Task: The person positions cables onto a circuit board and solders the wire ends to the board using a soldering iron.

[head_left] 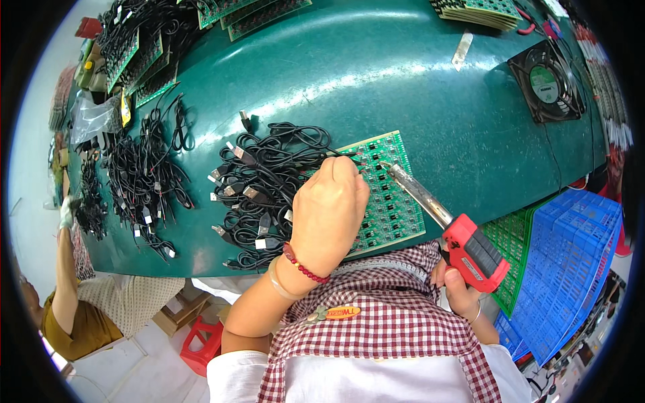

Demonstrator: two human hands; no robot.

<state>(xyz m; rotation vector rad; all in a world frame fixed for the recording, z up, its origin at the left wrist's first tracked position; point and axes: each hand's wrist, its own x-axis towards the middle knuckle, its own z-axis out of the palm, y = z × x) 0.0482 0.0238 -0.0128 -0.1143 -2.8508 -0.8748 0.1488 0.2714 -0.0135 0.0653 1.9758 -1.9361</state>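
Observation:
A panel of green circuit boards [396, 211] lies on the table in front of me, with rows of small black parts on it. My left hand [332, 201] is closed over its left side, pinching the end of a black USB cable [322, 156]; thin wire ends show by the fingertips. In my right hand [460, 292] is a red and black soldering iron [474, 255], its metal tip over the upper part of the panel. Left of my left hand lies a tangled heap of black USB cables [245, 191].
More cable bundles [144, 174] lie further left, where a co-worker's gloved hand [66, 213] reaches in. Board stacks [477, 13] stand at the far edge. A black fan [547, 82] is at right, above blue crates [571, 248]. A red stool [201, 346] stands below the table.

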